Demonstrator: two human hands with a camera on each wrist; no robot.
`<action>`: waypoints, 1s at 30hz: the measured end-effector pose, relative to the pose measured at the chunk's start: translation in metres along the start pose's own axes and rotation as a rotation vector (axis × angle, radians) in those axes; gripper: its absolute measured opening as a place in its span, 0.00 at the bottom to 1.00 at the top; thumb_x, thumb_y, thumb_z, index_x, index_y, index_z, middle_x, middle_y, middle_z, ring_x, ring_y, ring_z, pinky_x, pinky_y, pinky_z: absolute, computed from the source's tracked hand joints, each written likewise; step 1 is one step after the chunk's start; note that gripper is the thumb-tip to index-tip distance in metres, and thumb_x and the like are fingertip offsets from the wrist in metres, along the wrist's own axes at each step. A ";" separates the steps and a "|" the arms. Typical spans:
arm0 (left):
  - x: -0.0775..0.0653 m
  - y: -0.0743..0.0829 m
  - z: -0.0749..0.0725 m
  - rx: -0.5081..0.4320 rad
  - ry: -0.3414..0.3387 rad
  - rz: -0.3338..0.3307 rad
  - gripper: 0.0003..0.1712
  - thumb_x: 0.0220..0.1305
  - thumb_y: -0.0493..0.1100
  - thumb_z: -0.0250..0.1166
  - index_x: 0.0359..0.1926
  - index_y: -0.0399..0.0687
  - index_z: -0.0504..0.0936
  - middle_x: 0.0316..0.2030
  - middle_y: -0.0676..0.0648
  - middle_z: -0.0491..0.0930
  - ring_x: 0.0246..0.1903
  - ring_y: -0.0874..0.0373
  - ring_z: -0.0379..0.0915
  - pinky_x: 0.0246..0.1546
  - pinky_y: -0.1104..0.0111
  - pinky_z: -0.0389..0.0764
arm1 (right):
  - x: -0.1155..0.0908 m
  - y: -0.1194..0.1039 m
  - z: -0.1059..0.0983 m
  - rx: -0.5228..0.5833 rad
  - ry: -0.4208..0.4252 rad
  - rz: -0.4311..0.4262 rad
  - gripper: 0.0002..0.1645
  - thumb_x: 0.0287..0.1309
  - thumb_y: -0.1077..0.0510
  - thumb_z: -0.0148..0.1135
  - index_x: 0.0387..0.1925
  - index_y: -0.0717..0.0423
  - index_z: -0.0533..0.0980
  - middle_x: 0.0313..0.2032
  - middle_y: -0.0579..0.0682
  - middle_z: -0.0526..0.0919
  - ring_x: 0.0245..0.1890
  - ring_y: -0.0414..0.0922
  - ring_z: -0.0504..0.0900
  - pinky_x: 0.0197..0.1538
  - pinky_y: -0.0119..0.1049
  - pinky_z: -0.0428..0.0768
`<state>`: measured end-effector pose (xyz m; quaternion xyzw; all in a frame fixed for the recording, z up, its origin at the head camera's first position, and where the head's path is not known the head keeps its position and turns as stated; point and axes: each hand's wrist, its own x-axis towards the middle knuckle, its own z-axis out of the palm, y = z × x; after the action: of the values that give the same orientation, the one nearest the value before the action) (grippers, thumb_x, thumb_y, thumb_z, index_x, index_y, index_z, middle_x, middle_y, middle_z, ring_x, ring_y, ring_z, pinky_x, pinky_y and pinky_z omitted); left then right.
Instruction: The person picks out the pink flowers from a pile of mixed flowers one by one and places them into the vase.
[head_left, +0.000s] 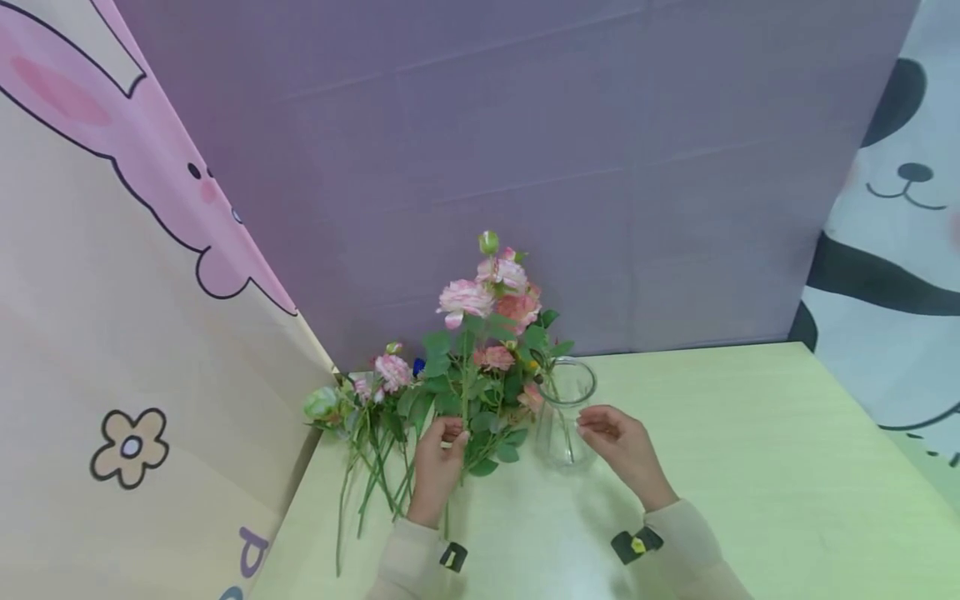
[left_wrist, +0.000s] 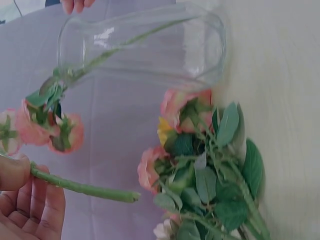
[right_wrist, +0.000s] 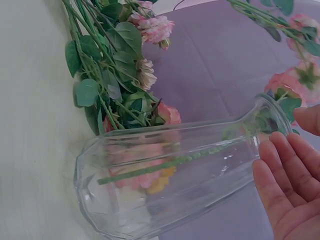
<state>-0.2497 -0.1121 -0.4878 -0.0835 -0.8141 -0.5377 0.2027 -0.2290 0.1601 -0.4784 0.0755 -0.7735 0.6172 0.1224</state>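
My left hand (head_left: 437,462) pinches the green stem (left_wrist: 85,188) of a light pink flower (head_left: 463,300) between thumb and fingers. The cut end of that stem hangs free in the left wrist view, apart from the glass. To its right a clear glass vase (head_left: 553,446) with a wide rim stands upright on the table. One stem (right_wrist: 135,175) slants down inside the vase, and its coral-pink blooms (left_wrist: 67,135) lean out over the rim on the left. Beside the vase's neck is my right hand (head_left: 618,446), fingers fairly straight, fingertips right at the glass.
Several loose flowers with long stems (head_left: 375,467) lie on the pale table (head_left: 750,467) at the left. More leafy blooms (left_wrist: 220,185) lie close beside the vase. A purple cloth (head_left: 562,167) hangs behind the table, with printed panels at both sides.
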 end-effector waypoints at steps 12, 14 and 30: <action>-0.013 0.019 0.025 -0.034 -0.038 0.087 0.08 0.57 0.30 0.64 0.39 0.38 0.78 0.33 0.43 0.79 0.32 0.54 0.74 0.29 0.71 0.77 | -0.004 -0.007 0.013 0.057 -0.043 -0.028 0.16 0.56 0.67 0.62 0.46 0.72 0.74 0.40 0.64 0.81 0.37 0.36 0.80 0.42 0.27 0.80; -0.015 0.020 0.028 -0.036 -0.054 0.096 0.08 0.57 0.31 0.64 0.39 0.37 0.78 0.33 0.43 0.79 0.32 0.55 0.74 0.29 0.71 0.77 | -0.004 -0.007 0.016 0.080 -0.051 -0.028 0.16 0.56 0.67 0.63 0.46 0.71 0.75 0.40 0.64 0.81 0.37 0.36 0.80 0.42 0.28 0.80; -0.028 0.028 0.047 -0.065 -0.135 0.137 0.08 0.55 0.28 0.65 0.37 0.39 0.78 0.31 0.43 0.79 0.30 0.58 0.74 0.27 0.72 0.78 | -0.004 -0.017 0.036 0.110 -0.118 -0.167 0.13 0.57 0.67 0.61 0.44 0.70 0.75 0.40 0.64 0.81 0.39 0.42 0.82 0.43 0.31 0.81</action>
<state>-0.2258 -0.0558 -0.4922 -0.1817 -0.8003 -0.5420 0.1809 -0.2240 0.1212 -0.4707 0.1826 -0.7352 0.6410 0.1234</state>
